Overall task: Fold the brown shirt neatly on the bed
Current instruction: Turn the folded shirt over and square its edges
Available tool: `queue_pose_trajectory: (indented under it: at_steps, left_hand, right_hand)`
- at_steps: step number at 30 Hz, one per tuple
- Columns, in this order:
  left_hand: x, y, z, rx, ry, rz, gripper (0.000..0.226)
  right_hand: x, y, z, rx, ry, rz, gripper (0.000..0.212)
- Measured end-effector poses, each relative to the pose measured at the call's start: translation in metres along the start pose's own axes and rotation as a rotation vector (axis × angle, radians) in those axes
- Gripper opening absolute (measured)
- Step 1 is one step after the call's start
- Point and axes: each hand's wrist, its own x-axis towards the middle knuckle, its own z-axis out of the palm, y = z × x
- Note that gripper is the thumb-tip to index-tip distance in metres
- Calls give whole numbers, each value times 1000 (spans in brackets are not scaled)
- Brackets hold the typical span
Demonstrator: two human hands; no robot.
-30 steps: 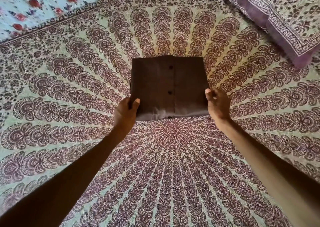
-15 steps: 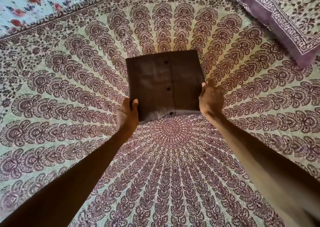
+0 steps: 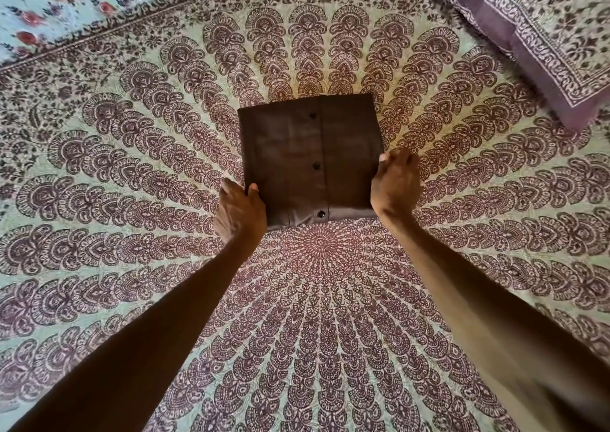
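Both bare arms reached straight forward from the lower corners, elbows almost fully extended, converging on the brown shirt (image 3: pixel 307 154), a plain woven cloth folded into a flat rectangle with its button placket running up the middle and three dark buttons showing. It sat near the middle of the bed, just beyond the round centre of the pale green bedspread (image 3: pixel 317 316) printed with a maroon mandala.

The left hand (image 3: pixel 240 212) gripped the near left corner, back of the hand up, thumb laid on top of the fabric and the other fingers curled round the edge. The right hand (image 3: pixel 394 184) gripped the right edge a little farther up, knuckles bent, thumb tip pressed on the top layer. Whether the shirt's near edge was raised off the cover could not be told.

A purple-bordered printed pillow (image 3: pixel 544 29) lay at the upper right, well apart from the shirt, and a pale blue sheet with red flowers (image 3: pixel 49 9) showed at the upper left.
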Motion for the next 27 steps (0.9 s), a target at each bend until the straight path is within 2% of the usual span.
queue_pose_trajectory:
  at_steps: [2, 4, 6, 9, 12, 14, 17, 20, 24, 27]
  left_hand:
    - [4, 3, 1, -17, -4, -48, 63]
    - [14, 11, 2, -53, -60, -123, 73]
    - [24, 25, -1, -159, -131, -227, 82]
    - [43, 38, -6, -385, -275, -300, 76]
    - [53, 36, -13, -696, -403, -365, 71]
    - [49, 32, -19, -727, -404, -313, 62]
    - [24, 22, -28, -621, -340, -184, 56]
    - [-20, 2, -38, -715, -383, -139, 43]
    - [-69, -28, -38, -775, -470, -210, 38]
    - [-94, -49, -30, -688, -483, -205, 44]
  right_hand:
    - [3, -4, -1, 65, -14, 67, 50]
    - [11, -12, -2, 116, -121, 89, 62]
    - [23, -19, -6, 250, -274, 139, 58]
    - [43, -20, -10, 407, -455, 257, 42]
    - [49, -20, -18, 604, -618, 342, 35]
    - [42, -22, -28, 737, -667, 361, 31]
    - [18, -14, -53, 874, -692, 377, 30]
    - [-14, 7, -83, 1003, -770, 418, 23]
    - [-61, 35, -101, 984, -860, 511, 10]
    - [-97, 55, -89, 780, -737, 416, 33]
